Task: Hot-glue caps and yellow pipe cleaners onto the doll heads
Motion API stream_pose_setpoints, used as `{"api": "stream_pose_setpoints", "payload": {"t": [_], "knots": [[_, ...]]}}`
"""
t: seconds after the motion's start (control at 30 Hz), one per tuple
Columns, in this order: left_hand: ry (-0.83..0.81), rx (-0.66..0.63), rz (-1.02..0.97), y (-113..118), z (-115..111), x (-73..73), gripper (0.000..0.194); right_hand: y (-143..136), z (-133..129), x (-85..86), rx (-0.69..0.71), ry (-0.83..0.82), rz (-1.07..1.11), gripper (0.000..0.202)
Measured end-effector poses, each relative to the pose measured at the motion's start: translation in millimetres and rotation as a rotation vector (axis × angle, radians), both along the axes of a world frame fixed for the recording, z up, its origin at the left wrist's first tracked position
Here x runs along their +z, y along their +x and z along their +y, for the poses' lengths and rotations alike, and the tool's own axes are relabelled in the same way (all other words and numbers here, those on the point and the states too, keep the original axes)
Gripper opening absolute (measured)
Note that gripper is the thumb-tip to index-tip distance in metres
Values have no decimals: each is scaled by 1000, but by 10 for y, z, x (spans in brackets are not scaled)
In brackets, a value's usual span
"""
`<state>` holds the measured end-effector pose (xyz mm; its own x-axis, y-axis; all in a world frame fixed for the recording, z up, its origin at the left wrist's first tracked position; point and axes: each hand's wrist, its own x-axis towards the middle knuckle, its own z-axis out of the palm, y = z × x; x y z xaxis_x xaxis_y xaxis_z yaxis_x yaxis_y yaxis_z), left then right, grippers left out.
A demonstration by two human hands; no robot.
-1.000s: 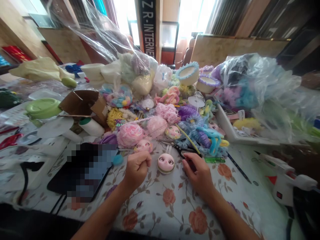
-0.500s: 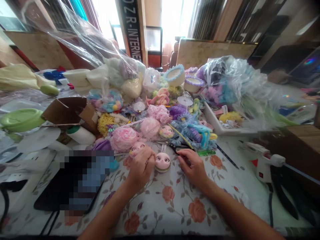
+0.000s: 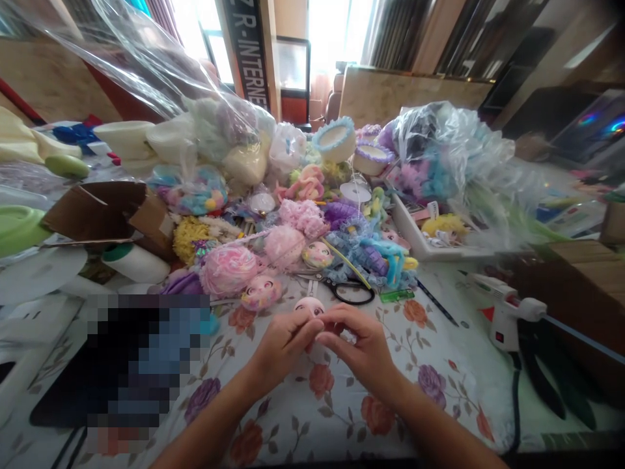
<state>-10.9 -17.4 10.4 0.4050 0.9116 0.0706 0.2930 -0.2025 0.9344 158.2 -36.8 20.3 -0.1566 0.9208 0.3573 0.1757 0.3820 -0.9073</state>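
Observation:
My left hand [image 3: 286,345] and my right hand [image 3: 364,339] meet fingertip to fingertip above the flowered tablecloth. Each is closed in a pinch, and whatever lies between the fingers is too small or hidden to make out. Just behind them lies a round pale doll face [image 3: 307,305] with painted eyes, its lower part covered by my fingers. Black-handled scissors [image 3: 354,298] rest a little beyond, to the right. A doll face with colourful trim [image 3: 261,291] sits to the left, and another doll face [image 3: 317,254] leans among the yarn.
Pink yarn balls [image 3: 232,268] and blue lace [image 3: 359,244] heap up at the back. On the right are a glue gun [image 3: 508,316], a white tray [image 3: 430,253] and a pen [image 3: 439,303]. A dark tablet-like device [image 3: 68,384] and a cardboard box [image 3: 156,225] are at left.
My right hand has moved left from beside the scissors to meet my left hand. The left hand has shifted right and down, and together they now partly cover the pale doll face.

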Motion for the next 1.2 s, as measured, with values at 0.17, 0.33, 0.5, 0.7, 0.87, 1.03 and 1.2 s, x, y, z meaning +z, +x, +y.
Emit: {"api": "stream_pose_setpoints", "payload": {"t": [0.17,0.33,0.5,0.7,0.87,1.03,1.2], "knots": [[47,-32,62,-6,2,-22,41,51,10,-22,-6,63,-114,9],[121,20,162,9,-42,40,36,103,0,-43,5,148,-292,17],[158,41,186,47,-89,27,33,102,-14,-68,-52,155,-292,19],[291,173,162,126,-136,-17,20,36,-32,-62,-156,106,-193,18],[501,171,175,218,-169,-23,14,-16,-78,-53,-320,162,-151,17],[551,129,110,181,-166,-4,13,59,-45,-41,-411,68,-106,18],[577,206,140,-184,-149,36,12,339,24,-68,-516,-34,10,5]]}}
